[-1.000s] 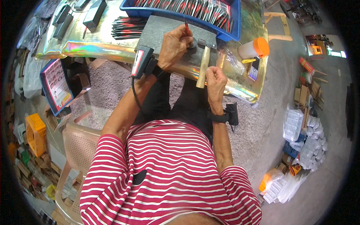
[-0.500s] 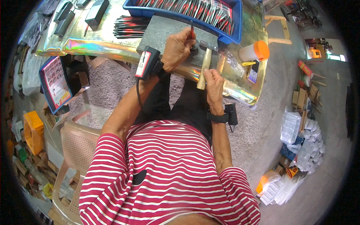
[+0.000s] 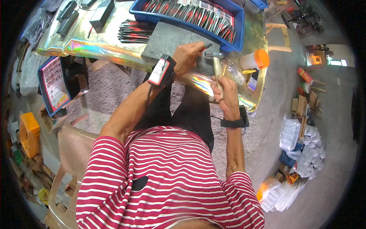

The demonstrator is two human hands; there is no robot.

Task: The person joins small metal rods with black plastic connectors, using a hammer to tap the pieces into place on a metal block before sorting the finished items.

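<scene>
Wooden-handled, the hammer (image 3: pixel 218 70) lies in the right hand (image 3: pixel 227 90), fingers curled round its grip at the near edge of the counter (image 3: pixel 103 42), head over the grey block (image 3: pixel 164 40). By the near right corner sit a phone (image 3: pixel 252 80) and, just beyond, a jar (image 3: pixel 251 60). The left hand (image 3: pixel 188 57) pinches a small dark piece (image 3: pixel 206 47) above the block. Farther back are a red-black stack (image 3: pixel 135 32) and, toward the far edge, a blue bin (image 3: pixel 152 17).

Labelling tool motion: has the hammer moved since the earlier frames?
Yes. Judged against the grey block, the hammer's near handle end has swung to the right. The right hand holds the handle.
</scene>
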